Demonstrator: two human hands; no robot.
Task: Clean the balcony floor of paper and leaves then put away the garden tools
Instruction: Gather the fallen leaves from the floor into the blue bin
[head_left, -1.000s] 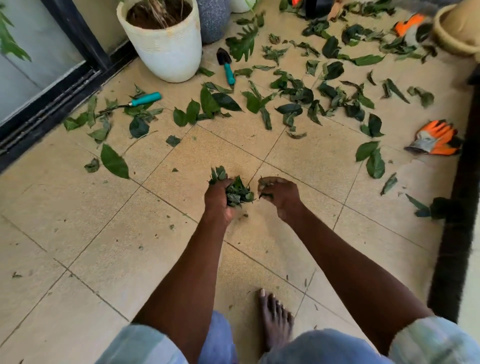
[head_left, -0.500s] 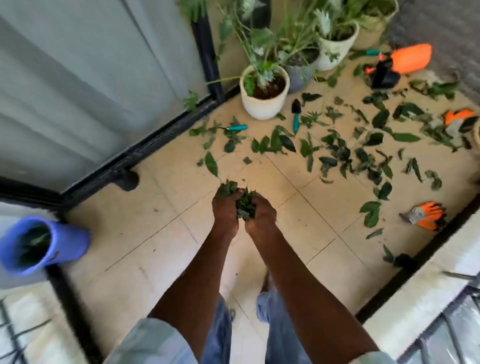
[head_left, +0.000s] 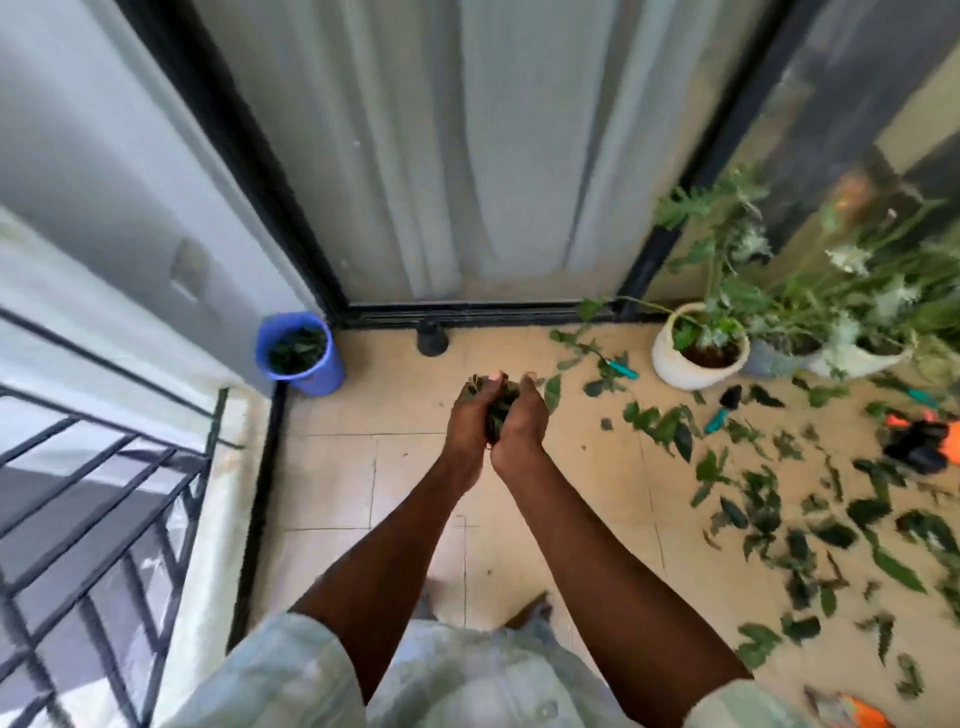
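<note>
Beige balcony tiles (head_left: 332, 478) stretch from a black metal railing (head_left: 104, 493) at left to a row of potted plants at right, with curtained sliding doors behind. Near the left corner stands a blue bucket (head_left: 301, 358), already part filled with green leaves. At centre, a person's left hand (head_left: 470, 415) and right hand (head_left: 519, 421) are cupped together, fingers curled in a close grip around a bundle of leaves (head_left: 496, 402) held above the floor, well apart from the bucket. The load looks light, soft and loose, so it likely needs pressing from both sides to keep pieces from slipping out below. To the right, a white pot (head_left: 696, 358) sits by the door track, with a teal-handled tool (head_left: 621, 368) and a small trowel (head_left: 722, 410) lying among many scattered leaves (head_left: 769, 499). An orange and black object (head_left: 924, 447) rests at far right, blurred. Nothing appears to block the way to the bucket.
</note>
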